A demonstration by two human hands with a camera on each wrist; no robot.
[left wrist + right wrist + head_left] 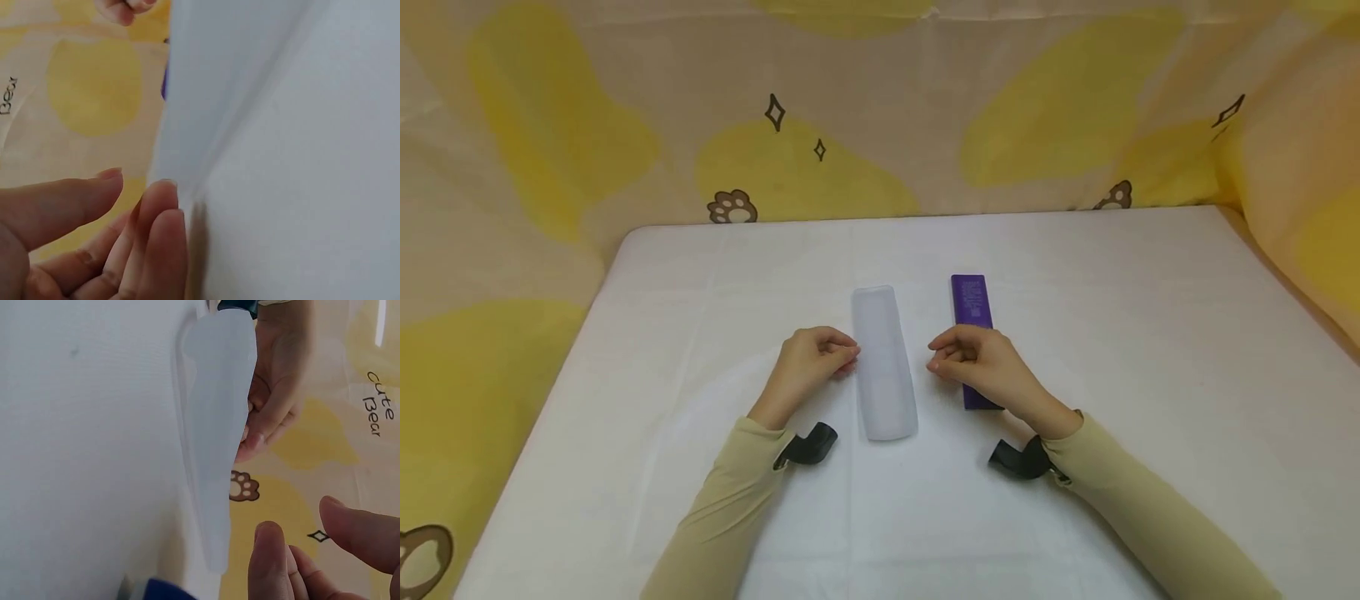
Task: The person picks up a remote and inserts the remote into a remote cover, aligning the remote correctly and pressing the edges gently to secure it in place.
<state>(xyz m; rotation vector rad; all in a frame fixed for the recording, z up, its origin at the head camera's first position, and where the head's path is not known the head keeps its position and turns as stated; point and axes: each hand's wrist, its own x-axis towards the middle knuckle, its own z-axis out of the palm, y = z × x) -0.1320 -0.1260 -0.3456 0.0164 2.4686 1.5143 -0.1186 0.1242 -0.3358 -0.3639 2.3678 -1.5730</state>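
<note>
A long translucent white case [886,367] lies lengthwise at the middle of the white table. My left hand [812,362] is at its left long edge, fingertips touching or very near it. In the left wrist view the thumb stands apart from the fingers [164,250], with nothing between them. To the right of the case lies a narrow purple box [972,300] with small pale print. My right hand [988,362] hovers over the box and hides its middle. Its fingers are loosely bent, thumb apart from them in the right wrist view, holding nothing.
A white cloth covers the table [700,283]. Behind and beside it hangs a yellow and beige patterned cloth [865,108] with paw prints. Each wrist carries a black camera mount; one sits at the left sleeve [811,445], another at the right [1021,460].
</note>
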